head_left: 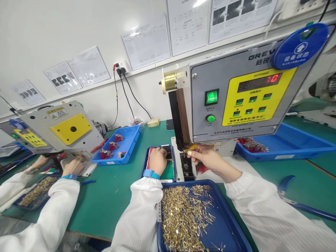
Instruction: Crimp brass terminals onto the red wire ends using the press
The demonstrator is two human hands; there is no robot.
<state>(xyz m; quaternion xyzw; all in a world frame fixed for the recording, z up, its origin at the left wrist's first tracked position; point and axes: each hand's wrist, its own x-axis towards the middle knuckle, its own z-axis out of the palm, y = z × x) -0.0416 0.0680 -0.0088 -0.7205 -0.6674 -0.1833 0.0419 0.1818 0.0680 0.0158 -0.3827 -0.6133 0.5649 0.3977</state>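
Observation:
My right hand [204,157] is pinched on a small yellow-orange part [191,147] and holds it at the foot of the grey press machine [236,101], just under its dark vertical ram [180,119]. My left hand [157,160] is curled, knuckles up, over a small blue tray with a green mat [169,172], its fingertips on a row of dark parts [168,151]; what they grip is hidden. A blue wristband [151,174] sits on that wrist. Right below my arms lies a blue tray [231,227] heaped with several gold metal pins [183,213].
On the left a co-worker in white sleeves [52,206] works at a second press with a yellow panel [70,129]. A blue tray of red wire bundles [115,145] stands between the machines. Another blue tray [288,143] and blue-handled pliers [291,196] lie on the green table at the right.

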